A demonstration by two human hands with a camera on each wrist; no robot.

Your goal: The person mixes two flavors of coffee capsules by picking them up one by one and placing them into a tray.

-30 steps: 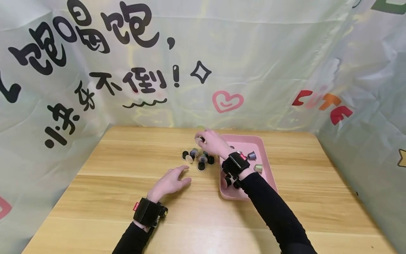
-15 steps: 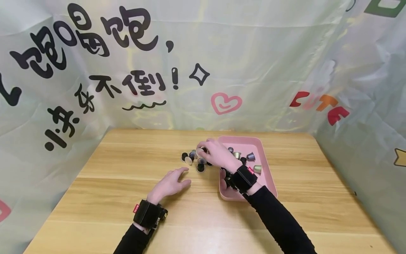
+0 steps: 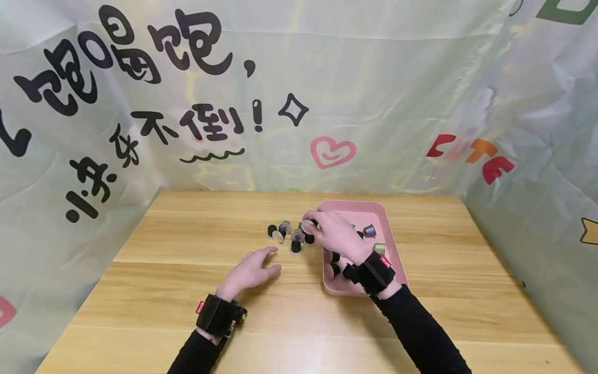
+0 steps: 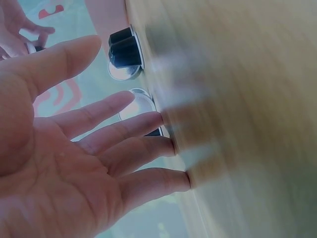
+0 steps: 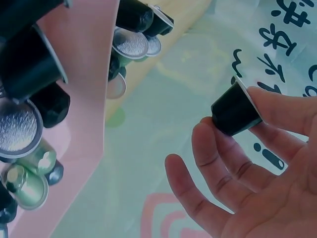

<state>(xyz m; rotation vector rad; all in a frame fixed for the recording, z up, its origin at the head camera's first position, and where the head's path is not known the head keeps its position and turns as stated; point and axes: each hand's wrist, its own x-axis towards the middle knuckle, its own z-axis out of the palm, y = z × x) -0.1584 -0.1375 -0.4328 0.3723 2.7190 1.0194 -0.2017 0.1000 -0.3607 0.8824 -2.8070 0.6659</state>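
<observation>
My right hand [image 3: 335, 235] pinches a black coffee capsule [image 5: 235, 110] between thumb and fingers, above the left rim of a pink tray [image 3: 401, 267]. Several capsules lie inside the tray, among them a blue-grey one [image 3: 369, 230] and a pale green one [image 3: 379, 249]; the hand and wrist hide part of them. To the tray's left sits a small pile of loose capsules, with a black one [image 3: 296, 246] at its near side. My left hand [image 3: 247, 269] rests on the table just short of this pile, fingers loosely extended and holding nothing; its fingertips touch the wood in the left wrist view.
The wooden table [image 3: 187, 291] meets a printed cloth backdrop [image 3: 392, 104] at its rear edge, and the cloth rises at both sides too. Each wrist wears a black camera band, the left band [image 3: 219, 315] lying low over the tabletop.
My right hand has moved right from over the capsule pile to the tray's left rim, carrying the black capsule. The left hand has stayed in place.
</observation>
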